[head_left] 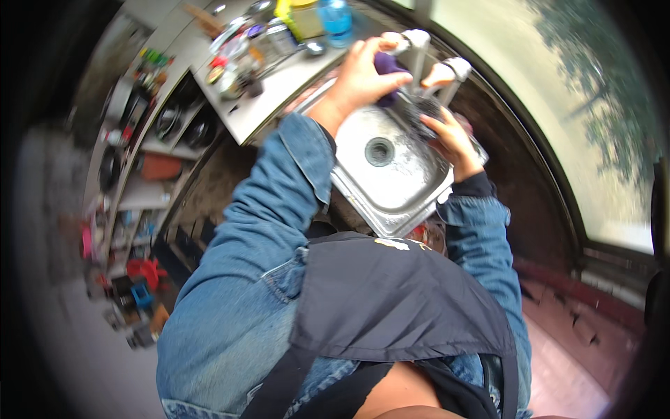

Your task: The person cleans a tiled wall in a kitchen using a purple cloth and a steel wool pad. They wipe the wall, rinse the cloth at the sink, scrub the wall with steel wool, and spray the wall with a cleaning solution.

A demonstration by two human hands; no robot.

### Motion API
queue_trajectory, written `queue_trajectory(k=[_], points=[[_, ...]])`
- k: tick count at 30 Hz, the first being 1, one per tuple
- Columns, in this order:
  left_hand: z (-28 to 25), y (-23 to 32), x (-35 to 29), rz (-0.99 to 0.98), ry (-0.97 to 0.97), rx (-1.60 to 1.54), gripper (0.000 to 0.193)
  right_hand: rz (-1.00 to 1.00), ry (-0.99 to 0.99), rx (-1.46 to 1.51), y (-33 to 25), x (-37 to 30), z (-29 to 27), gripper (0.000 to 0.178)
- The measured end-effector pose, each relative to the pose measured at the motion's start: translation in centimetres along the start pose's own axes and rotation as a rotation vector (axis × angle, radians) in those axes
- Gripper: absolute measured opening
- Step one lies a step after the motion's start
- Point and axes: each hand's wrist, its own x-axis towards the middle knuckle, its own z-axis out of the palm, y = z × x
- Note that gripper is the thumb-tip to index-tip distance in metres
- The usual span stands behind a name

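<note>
Over the far side of a steel sink (pixel 413 192), my left hand (pixel 357 78) is closed around a dark purple object (pixel 385 68), its thumb across the front. The object's kind is hidden by my fingers and blur. My right hand (pixel 455 143) is closed on a dark grey, rough-looking pad (pixel 424 110), like a scourer, low over the basin's right side. Just beyond both hands stands a pale metal tap (pixel 417 49). The basin's round drain (pixel 379 151) shows below them, with wet streaks and droplets on the steel around it.
Left of the sink, a white counter (pixel 244 122) bears jars, bottles and a blue water bottle (pixel 336 24). Open shelves (pixel 139 185) hold pans and kitchenware farther left. A window (pixel 593 140) curves along the right. My dark apron (pixel 405 300) hangs near the sink's front.
</note>
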Motion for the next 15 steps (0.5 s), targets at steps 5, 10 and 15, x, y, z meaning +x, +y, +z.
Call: queue_trajectory(k=[5, 10, 15], points=[[5.1, -6.7, -13.8, -0.333, -0.078, 0.157, 0.027, -0.137, -0.099, -0.592, 13.8, 2.8, -4.5, 0.032], [6.3, -7.6, -22.4, -0.364, -0.125, 0.257, 0.016, -0.213, -0.008, -1.177, 18.0, 1.5, -2.7, 0.031], [1.9, -6.3, -21.5, -0.302, -0.100, 0.066, 0.029, -0.148, 0.049, -0.296, 13.0, 2.7, 1.3, 0.021]])
